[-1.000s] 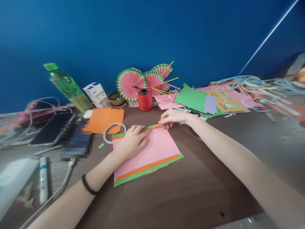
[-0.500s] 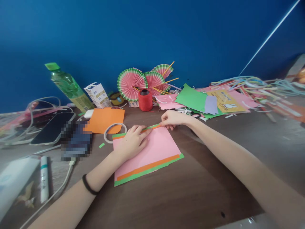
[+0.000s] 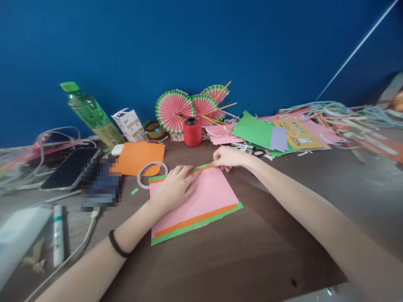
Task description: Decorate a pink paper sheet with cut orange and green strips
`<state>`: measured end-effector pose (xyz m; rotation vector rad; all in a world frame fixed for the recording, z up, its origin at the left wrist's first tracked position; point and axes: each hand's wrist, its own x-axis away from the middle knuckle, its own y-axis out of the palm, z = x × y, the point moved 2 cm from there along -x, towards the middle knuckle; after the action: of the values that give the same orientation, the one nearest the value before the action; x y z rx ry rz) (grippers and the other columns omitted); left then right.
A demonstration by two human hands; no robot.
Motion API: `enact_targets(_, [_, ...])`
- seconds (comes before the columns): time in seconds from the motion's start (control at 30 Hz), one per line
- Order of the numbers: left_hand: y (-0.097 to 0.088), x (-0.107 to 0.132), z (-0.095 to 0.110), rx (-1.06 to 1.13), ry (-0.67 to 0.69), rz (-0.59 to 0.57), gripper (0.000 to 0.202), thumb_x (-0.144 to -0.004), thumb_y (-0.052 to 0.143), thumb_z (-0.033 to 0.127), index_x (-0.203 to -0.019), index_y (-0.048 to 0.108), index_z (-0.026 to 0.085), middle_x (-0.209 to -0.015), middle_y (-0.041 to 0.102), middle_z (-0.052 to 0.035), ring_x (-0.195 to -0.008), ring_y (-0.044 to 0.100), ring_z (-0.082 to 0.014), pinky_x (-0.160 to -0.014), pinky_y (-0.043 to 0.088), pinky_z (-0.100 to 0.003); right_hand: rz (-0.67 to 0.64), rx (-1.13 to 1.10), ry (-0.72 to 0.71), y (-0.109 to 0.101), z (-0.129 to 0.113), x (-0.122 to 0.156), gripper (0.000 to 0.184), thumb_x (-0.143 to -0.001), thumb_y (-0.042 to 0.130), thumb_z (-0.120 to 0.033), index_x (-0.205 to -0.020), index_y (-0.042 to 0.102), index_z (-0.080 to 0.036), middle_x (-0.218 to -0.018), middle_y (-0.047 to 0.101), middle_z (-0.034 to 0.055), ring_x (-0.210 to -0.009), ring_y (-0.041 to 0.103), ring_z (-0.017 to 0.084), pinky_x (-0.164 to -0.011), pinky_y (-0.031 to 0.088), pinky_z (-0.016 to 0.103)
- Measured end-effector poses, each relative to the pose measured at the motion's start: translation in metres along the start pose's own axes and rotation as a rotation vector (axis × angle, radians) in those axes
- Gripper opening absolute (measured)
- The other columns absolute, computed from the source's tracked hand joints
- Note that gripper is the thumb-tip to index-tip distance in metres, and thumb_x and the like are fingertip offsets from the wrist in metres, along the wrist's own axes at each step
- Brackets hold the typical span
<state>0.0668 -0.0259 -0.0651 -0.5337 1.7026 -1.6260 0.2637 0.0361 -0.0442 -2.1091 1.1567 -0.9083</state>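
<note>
A pink paper sheet [image 3: 201, 201] with orange and green strips along its near and far edges lies flat on the brown table [image 3: 245, 260]. My left hand [image 3: 174, 186] rests on the sheet's far left part, fingers stretched flat and pressing it down. My right hand [image 3: 227, 157] is at the sheet's far right corner, fingers pinched on the orange and green edge strip [image 3: 201, 167]. A white tape ring [image 3: 151, 174] lies just left of the sheet.
An orange sheet [image 3: 138, 157], a red thread spool [image 3: 192, 132], folded paper fans [image 3: 174, 109], a green bottle [image 3: 90, 113] and a small carton [image 3: 129, 124] stand at the back. Loose coloured papers [image 3: 267, 132] pile up back right. A phone [image 3: 69, 167], cables and a pen [image 3: 57, 235] lie left.
My right hand has shifted very slightly right along the far edge strip. My left hand stays pressed on the sheet.
</note>
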Motion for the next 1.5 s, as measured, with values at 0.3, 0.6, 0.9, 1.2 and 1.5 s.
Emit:
enact_targets(0.3, [-0.001, 0.0, 0.001, -0.011, 0.004, 0.002, 0.039, -0.088, 0.033, 0.029, -0.122, 0.049, 0.02, -0.117, 0.049, -0.01, -0.105, 0.043, -0.0242, -0.09, 0.038, -0.041, 0.006, 0.104, 0.06, -0.003, -0.002, 0.0, 0.022, -0.067, 0.056, -0.03, -0.049, 0.051, -0.017, -0.041, 0.049, -0.0019, -0.035, 0.044, 0.008, -0.04, 0.033, 0.022])
enact_targets(0.6, [0.0, 0.0, -0.001, 0.001, 0.007, 0.01, 0.04, -0.088, 0.034, 0.028, -0.124, 0.047, 0.023, -0.117, 0.049, -0.0089, -0.105, 0.043, -0.0239, -0.09, 0.038, -0.041, 0.03, 0.174, 0.194, -0.027, 0.021, 0.0, 0.026, -0.068, 0.058, -0.035, -0.05, 0.054, -0.017, -0.042, 0.047, -0.0022, -0.037, 0.039, 0.008, -0.042, 0.028, 0.023])
enact_targets(0.9, [-0.001, 0.0, 0.0, -0.004, 0.001, -0.009, 0.039, -0.088, 0.033, 0.029, -0.123, 0.049, 0.021, -0.119, 0.048, -0.0098, -0.106, 0.042, -0.0244, -0.09, 0.038, -0.042, 0.271, 0.334, 0.006, -0.005, -0.004, -0.001, 0.048, -0.066, 0.051, -0.063, -0.053, 0.053, -0.018, -0.051, 0.052, 0.0017, -0.05, 0.046, 0.012, -0.047, 0.025, 0.024])
enact_targets(1.2, [0.0, 0.001, -0.002, 0.023, 0.001, -0.001, 0.039, -0.087, 0.035, 0.028, -0.124, 0.048, 0.024, -0.119, 0.048, -0.0091, -0.107, 0.042, -0.0238, -0.091, 0.038, -0.042, 0.098, 0.379, 0.125, -0.01, 0.011, -0.009, 0.049, -0.059, 0.056, -0.065, -0.049, 0.047, -0.019, -0.049, 0.048, 0.0012, -0.049, 0.046, 0.013, -0.047, 0.024, 0.025])
enact_targets(1.5, [-0.009, -0.001, -0.012, 0.348, -0.131, 0.042, 0.038, -0.087, 0.031, 0.02, -0.118, 0.05, 0.017, -0.118, 0.05, -0.0092, -0.11, 0.045, -0.0189, -0.097, 0.036, -0.037, 0.022, 0.358, 0.182, -0.021, 0.015, -0.004, 0.047, -0.06, 0.059, -0.06, -0.047, 0.04, -0.019, -0.045, 0.041, -0.0026, -0.044, 0.039, 0.01, -0.045, 0.022, 0.025])
